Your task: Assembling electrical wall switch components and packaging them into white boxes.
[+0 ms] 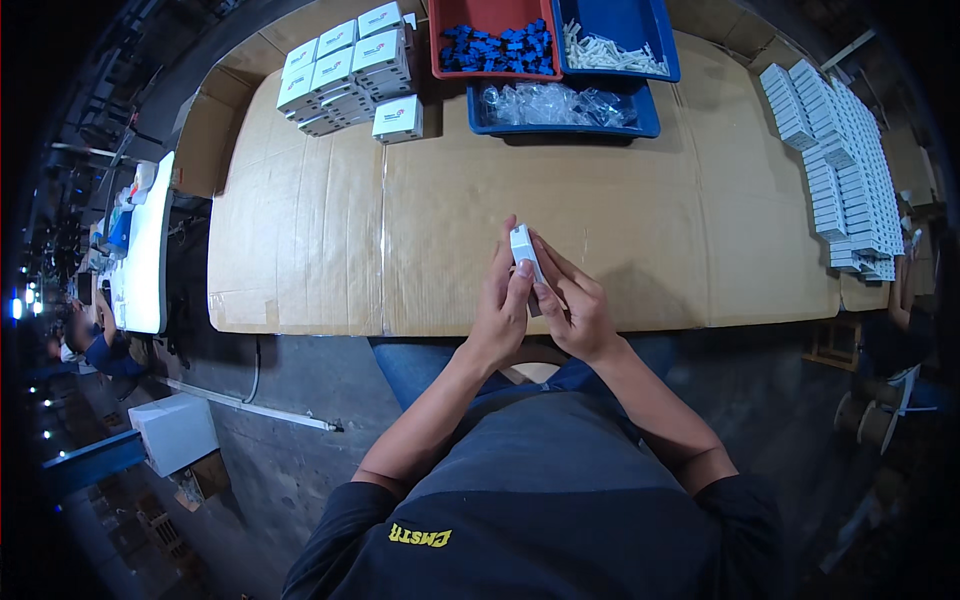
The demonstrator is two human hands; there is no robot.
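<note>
Both my hands hold one small white box [524, 246] upright above the near part of the cardboard-covered table [450, 200]. My left hand [502, 300] is closed on its left side, thumb pressed against the near face. On the other side, my right hand [577, 305] grips it with the fingers along its edge and the thumb low down. Part of the box is hidden behind my fingers. At the back left, several white boxes [335, 70] stand stacked, with a single white box [398, 120] beside the stack.
A red bin [436, 62] of blue plastic parts stands at the back, next to a blue bin [672, 62] of white pieces. In front, another blue bin [560, 130] holds clear plastic pieces. Many white boxes [840, 160] are stacked along the right. Other people work at both sides.
</note>
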